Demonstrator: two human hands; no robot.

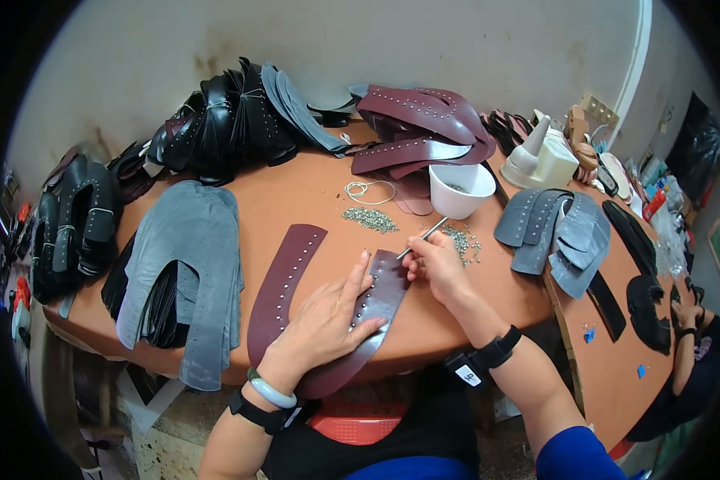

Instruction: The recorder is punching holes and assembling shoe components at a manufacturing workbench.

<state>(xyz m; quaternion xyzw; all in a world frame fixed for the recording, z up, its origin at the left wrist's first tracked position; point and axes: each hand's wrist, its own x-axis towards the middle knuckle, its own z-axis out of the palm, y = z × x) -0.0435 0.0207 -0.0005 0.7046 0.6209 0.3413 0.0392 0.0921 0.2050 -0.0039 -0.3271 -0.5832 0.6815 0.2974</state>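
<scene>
A U-shaped maroon leather piece lies in front of me, a row of silver studs along each arm. My left hand rests over its right arm, fingers spread and thumb stretched out, pressing on the leather. Between the closed fingers of my right hand is a thin metal rod, slanting down with its lower tip by the upper end of that arm. Small silver studs lie in a pile beyond the leather. More loose studs are scattered just beyond my right hand.
A white cup with studs inside stands past my right hand. Grey U-shaped pieces are stacked at left, black bundles and maroon pieces at the back. Studded grey strips lie right. Another person's hand is at far right.
</scene>
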